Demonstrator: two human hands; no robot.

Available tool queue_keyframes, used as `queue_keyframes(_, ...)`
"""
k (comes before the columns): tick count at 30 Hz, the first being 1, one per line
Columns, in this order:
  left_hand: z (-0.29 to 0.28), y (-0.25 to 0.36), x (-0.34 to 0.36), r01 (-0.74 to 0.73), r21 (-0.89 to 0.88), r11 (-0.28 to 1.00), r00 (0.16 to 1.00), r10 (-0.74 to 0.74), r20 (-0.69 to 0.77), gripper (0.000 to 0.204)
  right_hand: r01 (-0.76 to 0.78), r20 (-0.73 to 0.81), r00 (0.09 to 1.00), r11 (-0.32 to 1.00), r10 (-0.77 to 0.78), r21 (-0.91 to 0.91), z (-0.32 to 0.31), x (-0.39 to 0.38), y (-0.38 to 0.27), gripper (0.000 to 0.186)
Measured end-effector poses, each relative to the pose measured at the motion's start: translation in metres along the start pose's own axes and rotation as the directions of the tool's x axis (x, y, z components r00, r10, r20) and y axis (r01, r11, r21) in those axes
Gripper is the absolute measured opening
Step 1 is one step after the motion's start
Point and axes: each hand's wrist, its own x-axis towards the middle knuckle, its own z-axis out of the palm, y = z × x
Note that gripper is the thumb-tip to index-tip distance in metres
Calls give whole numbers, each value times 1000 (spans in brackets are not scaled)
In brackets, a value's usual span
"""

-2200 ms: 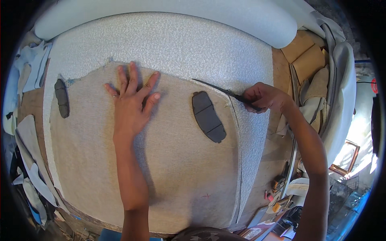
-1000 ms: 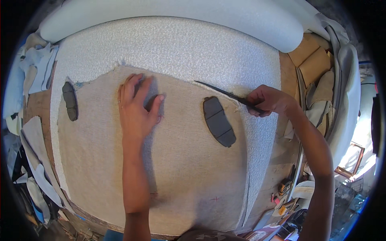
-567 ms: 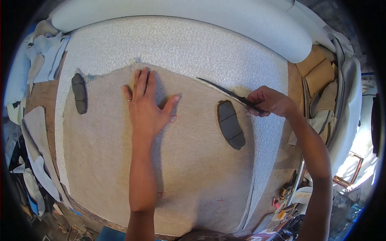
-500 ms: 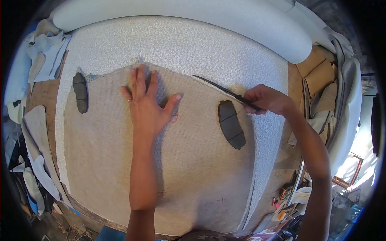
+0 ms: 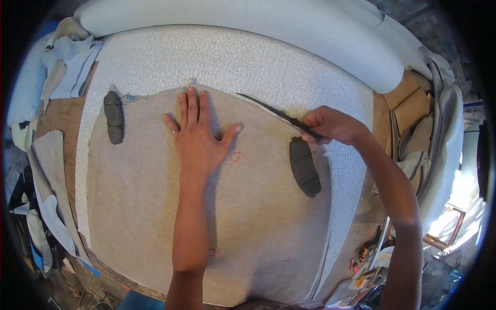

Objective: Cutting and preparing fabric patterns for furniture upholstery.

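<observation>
- On the desk (image 5: 64, 111) in front of you, the beige fabric (image 5: 268, 206) lies flat over a speckled silver-white sheet (image 5: 227, 54), which shows past its far and side edges.
- Your left hand (image 5: 199, 139) is open, palm down near the fabric's far edge, fingers spread; likely to press the layers flat and stop them creeping.
- Your right hand (image 5: 330, 125) is closed around the handle end of the dark scissors (image 5: 268, 110), blade along the fabric's far right edge, tip pointing left. Reads as a grip for following that edge. Only one blade is clear; can't tell where the other sits.
- Two dark blocks sit on the fabric: right block (image 5: 305, 168) just below your right hand, left block (image 5: 113, 119) at the far left corner. Probably weights, spread wide to pin both sides.
- Red marks (image 5: 236, 155) beside your left thumb, likely reference marks; they stay readable with the thumb off them.
- Pale roll (image 5: 258, 18) lies across the far side, out of the blade's way.
</observation>
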Motion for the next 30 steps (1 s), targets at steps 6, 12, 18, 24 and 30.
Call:
queue_keyframes(6, -2, -1, 2, 21, 21, 1000, 999, -22, 34, 100, 20, 5, 1000, 999, -20, -50, 6, 14, -8, 5)
queue_keyframes(12, 0, -2, 2, 15, 16, 1000, 1000, -15, 23, 103, -17, 8, 1000, 1000, 17, -26, 12, 15, -23, 3)
queue_keyframes(18, -1, -2, 2, 19, -22, 1000, 1000, -19, 17, 105, 41, 7, 999, 999, -42, 5, 21, 43, -33, 6)
queue_keyframes(24, 0, -2, 2, 16, -13, 1000, 999, -15, 31, 104, 35, 42, 998, 999, -36, 15, 18, 45, -31, 9)
queue_keyframes(30, 1, -3, 1, 18, 16, 1000, 1000, -18, 18, 105, 36, 53, 998, 999, -35, -9, 27, 59, -48, 9)
